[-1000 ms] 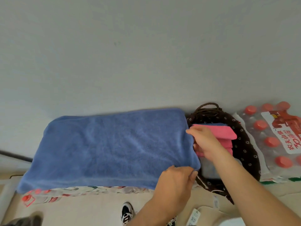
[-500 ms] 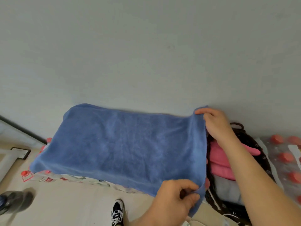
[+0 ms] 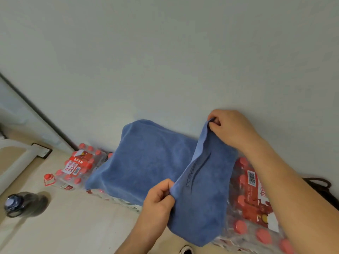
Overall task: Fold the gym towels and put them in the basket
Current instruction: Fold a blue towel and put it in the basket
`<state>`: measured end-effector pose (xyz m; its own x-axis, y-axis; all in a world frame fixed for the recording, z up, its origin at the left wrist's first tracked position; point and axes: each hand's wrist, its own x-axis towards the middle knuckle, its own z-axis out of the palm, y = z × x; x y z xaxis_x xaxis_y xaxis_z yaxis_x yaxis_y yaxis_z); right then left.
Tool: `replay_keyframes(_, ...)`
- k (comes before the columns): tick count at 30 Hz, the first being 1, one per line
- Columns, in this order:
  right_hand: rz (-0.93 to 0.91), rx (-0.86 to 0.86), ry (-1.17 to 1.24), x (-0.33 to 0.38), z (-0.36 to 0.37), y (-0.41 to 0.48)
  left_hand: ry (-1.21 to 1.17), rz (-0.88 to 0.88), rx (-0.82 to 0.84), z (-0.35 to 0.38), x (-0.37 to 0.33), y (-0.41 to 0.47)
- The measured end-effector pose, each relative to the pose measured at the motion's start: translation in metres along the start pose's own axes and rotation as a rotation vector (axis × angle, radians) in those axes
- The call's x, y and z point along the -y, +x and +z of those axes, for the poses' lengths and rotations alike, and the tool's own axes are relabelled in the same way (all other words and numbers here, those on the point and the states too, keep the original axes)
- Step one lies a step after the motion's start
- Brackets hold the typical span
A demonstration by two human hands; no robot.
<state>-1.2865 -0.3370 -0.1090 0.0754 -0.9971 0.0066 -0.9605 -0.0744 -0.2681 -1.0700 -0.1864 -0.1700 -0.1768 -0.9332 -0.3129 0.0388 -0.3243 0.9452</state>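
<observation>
Folding is under way: the blue towel (image 3: 150,162) lies spread over the bottle packs (image 3: 247,204) against the wall, with its right end raised. The right hand (image 3: 233,129) pinches the far corner and the left hand (image 3: 157,200) pinches the near one, each grip clamped on cloth. It looks like the first fold, right end over to the left. Next, I'd say, both corners must travel across together and land square on the left edge of the packs. The basket (image 3: 328,196) sits far right, only its dark handle showing.
</observation>
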Motion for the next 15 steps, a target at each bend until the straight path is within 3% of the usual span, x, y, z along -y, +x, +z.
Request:
replay_keyframes(10,-0.176,0.090,-0.095,0.143,0.066,0.083,-0.159,-0.019,-0.329,-0.128,0.006,0.010)
replay_keyframes(15,-0.152,0.203,0.020,0.162,0.097,0.089,0.072,-0.026,-0.546,-0.164,0.023,0.023)
